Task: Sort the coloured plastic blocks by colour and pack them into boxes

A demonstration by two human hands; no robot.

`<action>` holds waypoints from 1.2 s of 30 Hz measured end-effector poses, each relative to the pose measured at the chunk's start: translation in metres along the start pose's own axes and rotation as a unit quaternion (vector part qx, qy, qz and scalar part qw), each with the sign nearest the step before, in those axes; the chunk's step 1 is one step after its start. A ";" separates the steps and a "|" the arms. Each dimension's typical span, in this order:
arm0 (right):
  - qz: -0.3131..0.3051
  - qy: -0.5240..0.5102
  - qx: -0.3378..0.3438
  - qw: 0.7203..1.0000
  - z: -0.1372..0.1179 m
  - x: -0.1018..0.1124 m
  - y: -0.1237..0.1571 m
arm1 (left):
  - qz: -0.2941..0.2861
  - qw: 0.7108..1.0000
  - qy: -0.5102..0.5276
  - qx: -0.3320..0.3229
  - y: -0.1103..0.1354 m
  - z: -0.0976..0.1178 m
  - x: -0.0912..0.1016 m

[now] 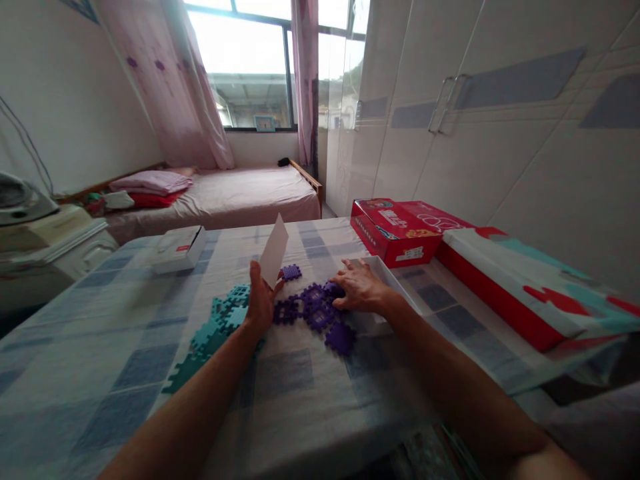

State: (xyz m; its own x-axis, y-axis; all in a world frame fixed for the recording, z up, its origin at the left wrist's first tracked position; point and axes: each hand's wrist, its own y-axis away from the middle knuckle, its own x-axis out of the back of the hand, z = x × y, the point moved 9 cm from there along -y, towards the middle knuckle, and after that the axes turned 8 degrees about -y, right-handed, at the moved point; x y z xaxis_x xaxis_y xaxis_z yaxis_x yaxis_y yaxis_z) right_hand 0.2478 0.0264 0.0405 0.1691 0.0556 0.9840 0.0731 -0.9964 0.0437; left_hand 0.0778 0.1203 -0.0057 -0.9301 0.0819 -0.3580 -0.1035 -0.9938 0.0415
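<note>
My left hand is closed on a flat white panel, card or box lid, which it holds upright. Beside and under the left forearm lie teal interlocking puzzle tiles. Several purple interlocking tiles are spread between my hands. A small purple tile sits apart behind them. My right hand is at an open white box, its thumb and fingers curved around a dark purple tile. The hand hides part of the box and its contents.
A red box and a long red, white and teal box stand at the right. A small white box is at the back left. The checked tablecloth covers the table; a bed lies beyond.
</note>
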 end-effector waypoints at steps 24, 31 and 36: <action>0.260 -0.066 -0.171 0.948 0.097 0.070 0.044 | -0.002 1.000 0.009 0.009 -0.004 -0.007 0.002; 0.267 -0.124 -0.121 0.948 0.111 0.047 0.038 | -0.006 1.000 0.000 -0.006 -0.004 -0.004 0.002; 0.344 -0.157 -0.069 0.923 0.078 0.069 0.054 | 0.004 1.000 0.009 0.003 -0.004 -0.006 0.003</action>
State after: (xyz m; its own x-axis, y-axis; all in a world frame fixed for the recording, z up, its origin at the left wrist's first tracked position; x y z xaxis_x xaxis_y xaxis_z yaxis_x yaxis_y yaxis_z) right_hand 0.3403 -0.0183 0.0970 0.4074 -0.5989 0.6894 -0.2795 -0.8005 -0.5302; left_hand 0.0774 0.1243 -0.0131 -0.9243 0.0732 -0.3746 -0.0988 -0.9939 0.0496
